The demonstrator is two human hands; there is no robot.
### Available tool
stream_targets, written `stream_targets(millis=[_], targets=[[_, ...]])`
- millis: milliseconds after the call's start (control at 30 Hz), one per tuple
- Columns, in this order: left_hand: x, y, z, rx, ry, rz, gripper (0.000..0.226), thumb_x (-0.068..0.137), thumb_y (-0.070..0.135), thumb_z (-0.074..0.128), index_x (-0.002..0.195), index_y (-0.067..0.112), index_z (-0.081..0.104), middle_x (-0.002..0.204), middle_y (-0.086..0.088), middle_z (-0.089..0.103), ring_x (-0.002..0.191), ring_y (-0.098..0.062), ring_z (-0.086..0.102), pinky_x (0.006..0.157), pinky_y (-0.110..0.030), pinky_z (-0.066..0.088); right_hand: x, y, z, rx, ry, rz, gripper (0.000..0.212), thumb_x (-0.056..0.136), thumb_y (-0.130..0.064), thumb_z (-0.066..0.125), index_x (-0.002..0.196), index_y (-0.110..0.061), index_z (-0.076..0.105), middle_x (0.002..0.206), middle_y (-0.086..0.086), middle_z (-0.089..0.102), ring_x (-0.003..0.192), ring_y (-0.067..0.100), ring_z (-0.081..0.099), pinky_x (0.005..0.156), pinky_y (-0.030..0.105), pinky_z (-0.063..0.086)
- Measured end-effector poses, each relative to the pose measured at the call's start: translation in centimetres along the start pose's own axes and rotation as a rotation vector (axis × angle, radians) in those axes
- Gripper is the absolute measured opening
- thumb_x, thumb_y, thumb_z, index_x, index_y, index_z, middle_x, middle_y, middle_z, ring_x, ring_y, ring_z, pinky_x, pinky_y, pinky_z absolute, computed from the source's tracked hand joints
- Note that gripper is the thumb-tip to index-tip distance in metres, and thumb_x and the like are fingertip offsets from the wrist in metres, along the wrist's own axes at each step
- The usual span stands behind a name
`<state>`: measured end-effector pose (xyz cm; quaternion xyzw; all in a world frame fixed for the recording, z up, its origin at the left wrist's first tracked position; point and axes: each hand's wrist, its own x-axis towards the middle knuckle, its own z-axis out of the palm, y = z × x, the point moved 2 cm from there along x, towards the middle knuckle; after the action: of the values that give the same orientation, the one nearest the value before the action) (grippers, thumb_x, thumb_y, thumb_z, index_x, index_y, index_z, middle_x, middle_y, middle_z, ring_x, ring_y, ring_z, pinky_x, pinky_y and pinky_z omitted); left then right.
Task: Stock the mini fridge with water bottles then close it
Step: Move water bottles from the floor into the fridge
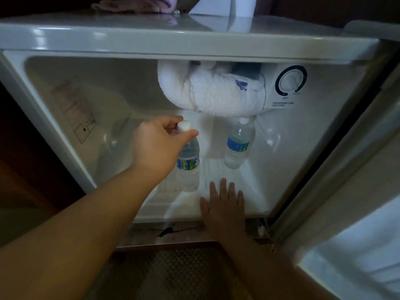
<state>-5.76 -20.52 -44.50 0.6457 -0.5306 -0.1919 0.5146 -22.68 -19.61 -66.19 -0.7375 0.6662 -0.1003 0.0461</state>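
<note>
Stocking is partway: inside the white mini fridge (303, 148) one clear plastic water bottle (238, 144) stands, your left hand (160, 148) pinches a second bottle (188, 167) by its cap, your right hand (224, 204) lies flat, and the fridge door (346, 213) is not yet closed.

Dim, soft picture; fridge floor (229, 180) glows, perhaps overexposed.

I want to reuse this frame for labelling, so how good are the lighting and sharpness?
Head view: light falls mostly on the fridge floor, which is blown out; the surroundings and door are dim; wide-angle bending curves the fridge top; the dial lettering is soft; the left hand shades the bottle it grips; the right hand lies flat.
</note>
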Motion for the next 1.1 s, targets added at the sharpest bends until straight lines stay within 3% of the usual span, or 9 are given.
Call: stream_targets(millis=[100, 200, 333, 567, 633, 733, 800, 967, 1100], targets=[[0.8, -1.0, 1.8, -0.057, 0.0, -0.026, 0.051, 0.073, 0.037, 0.092, 0.119, 0.022, 0.077, 0.094, 0.014, 0.076, 0.086, 0.004, 0.071, 0.089, -0.024, 0.059, 0.2, 0.0, 0.2, 0.016, -0.007, 0.001, 0.074, 0.101, -0.063, 0.015, 0.162, -0.021, 0.027, 0.169, 0.017, 0.015, 0.156, 0.04, 0.013, 0.126, 0.057, 0.006], [1.1, -1.9, 3.5, -0.111, -0.006, -0.059, 0.05, 0.074, 0.035, 0.092, 0.12, 0.021, 0.076, 0.092, 0.014, 0.075, 0.086, 0.002, 0.071, 0.088, -0.021, 0.058, 0.5, 0.3, 0.1, 0.026, -0.092, -0.005, 0.079, 0.101, -0.067, 0.013, 0.165, -0.021, 0.008, 0.172, 0.014, -0.004, 0.158, 0.035, -0.006, 0.125, 0.052, -0.008], [1.5, -2.6, 6.0, -0.194, -0.018, -0.09, 0.052, 0.075, 0.031, 0.092, 0.122, 0.017, 0.075, 0.095, 0.007, 0.076, 0.088, -0.004, 0.072, 0.092, -0.027, 0.059, 0.4, 0.3, -0.4, 0.011, -0.135, 0.007, 0.083, 0.1, -0.069, 0.009, 0.164, -0.018, -0.004, 0.171, 0.012, -0.015, 0.157, 0.031, -0.017, 0.123, 0.05, -0.015], [1.7, -2.9, 8.8, -0.185, -0.099, -0.039, 0.055, 0.08, 0.035, 0.088, 0.129, 0.018, 0.071, 0.098, 0.012, 0.071, 0.095, -0.002, 0.068, 0.088, -0.016, 0.055, 0.7, 0.2, -0.4, 0.011, -0.168, 0.005, 0.082, 0.101, -0.068, 0.01, 0.164, -0.019, -0.004, 0.17, 0.012, -0.017, 0.156, 0.032, -0.018, 0.124, 0.052, -0.013], [1.7, -3.2, 9.1, -0.099, -0.116, 0.02, 0.052, 0.082, 0.043, 0.084, 0.128, 0.021, 0.071, 0.105, 0.01, 0.07, 0.099, -0.008, 0.064, 0.086, -0.02, 0.055, 0.6, 0.2, -0.5, 0.006, -0.164, 0.002, 0.082, 0.101, -0.069, 0.01, 0.164, -0.018, -0.004, 0.171, 0.012, -0.016, 0.156, 0.032, -0.017, 0.124, 0.052, -0.012], [1.5, -4.0, 9.4, 0.125, -0.102, 0.146, 0.045, 0.085, 0.063, 0.069, 0.114, 0.029, 0.074, 0.107, 0.003, 0.069, 0.101, -0.022, 0.061, 0.087, -0.04, 0.055, 0.6, 0.2, -0.6, 0.001, -0.173, 0.005, 0.082, 0.1, -0.069, 0.009, 0.164, -0.018, -0.004, 0.171, 0.012, -0.015, 0.156, 0.033, -0.017, 0.125, 0.053, -0.012], [1.3, -4.4, 9.5, 0.199, -0.143, 0.119, 0.049, 0.089, 0.068, 0.061, 0.12, 0.03, 0.069, 0.105, 0.004, 0.066, 0.097, -0.02, 0.061, 0.082, -0.036, 0.053, 0.7, 0.2, -0.6, 0.015, -0.183, 0.008, 0.083, 0.1, -0.069, 0.01, 0.164, -0.018, -0.005, 0.17, 0.012, -0.016, 0.156, 0.032, -0.018, 0.124, 0.052, -0.013], [2.0, -4.4, 10.6, 0.101, -0.258, 0.055, 0.035, 0.096, 0.058, 0.06, 0.12, 0.033, 0.06, 0.082, 0.016, 0.062, 0.081, -0.013, 0.066, 0.059, -0.021, 0.043, 0.6, 0.2, -0.6, 0.013, -0.197, 0.007, 0.083, 0.099, -0.069, 0.006, 0.164, -0.018, -0.007, 0.17, 0.012, -0.018, 0.156, 0.032, -0.02, 0.124, 0.053, -0.014], [3.2, -4.1, 12.0, 0.06, -0.207, 0.036, 0.034, 0.094, 0.055, 0.065, 0.119, 0.031, 0.064, 0.077, 0.017, 0.061, 0.082, -0.014, 0.066, 0.059, -0.013, 0.039, 0.6, 0.1, -0.6, 0.008, -0.183, 0.007, 0.092, 0.09, -0.072, -0.007, 0.164, -0.018, -0.005, 0.171, 0.012, -0.015, 0.156, 0.032, -0.017, 0.124, 0.053, -0.012]])
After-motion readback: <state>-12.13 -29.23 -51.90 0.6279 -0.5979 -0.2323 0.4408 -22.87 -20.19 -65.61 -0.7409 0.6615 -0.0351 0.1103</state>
